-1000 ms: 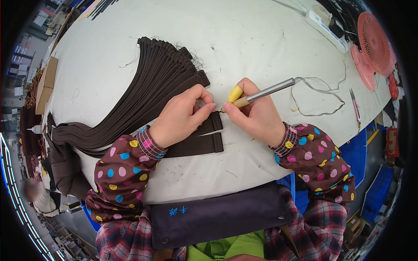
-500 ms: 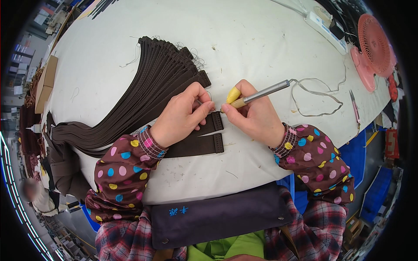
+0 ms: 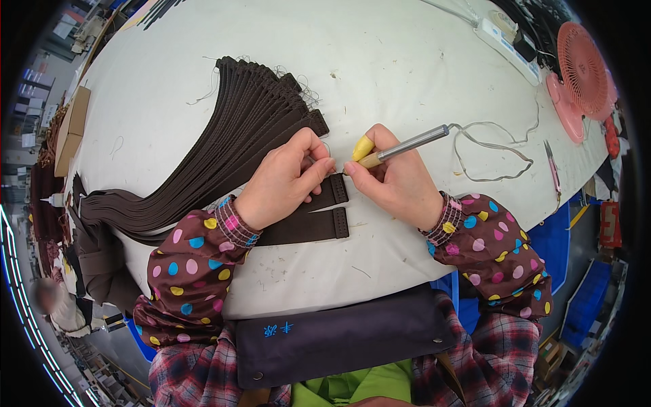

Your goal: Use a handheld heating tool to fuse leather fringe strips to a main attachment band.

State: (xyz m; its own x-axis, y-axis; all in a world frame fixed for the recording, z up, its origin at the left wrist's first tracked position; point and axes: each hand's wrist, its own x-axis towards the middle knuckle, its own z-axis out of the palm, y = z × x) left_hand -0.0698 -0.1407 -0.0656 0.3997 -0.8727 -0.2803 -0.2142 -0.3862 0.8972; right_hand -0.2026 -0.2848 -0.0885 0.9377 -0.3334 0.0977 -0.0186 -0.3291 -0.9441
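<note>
Under the left fingers, a brown strap ends beside the corded tool.

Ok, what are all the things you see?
Straps: many, dark brown, table's left half
Table: one, white, middle
Pen-like tool: one, silver and tan, centre
Cord: one, grey, right of tool
Power strip: one, white, upper right
Fan: one, pink, right
Pointed tool: one, pink handle, below fan
Box: one, tan, left edge
Bins: several, blue, lower right
Apron: one, dark purple, bottom
Another person: one, blurred, far left
Sleeves: two, brown with spots, forearms
Left hand: one, bare, over straps
Right hand: one, yellow finger cover, gripping tool
</note>
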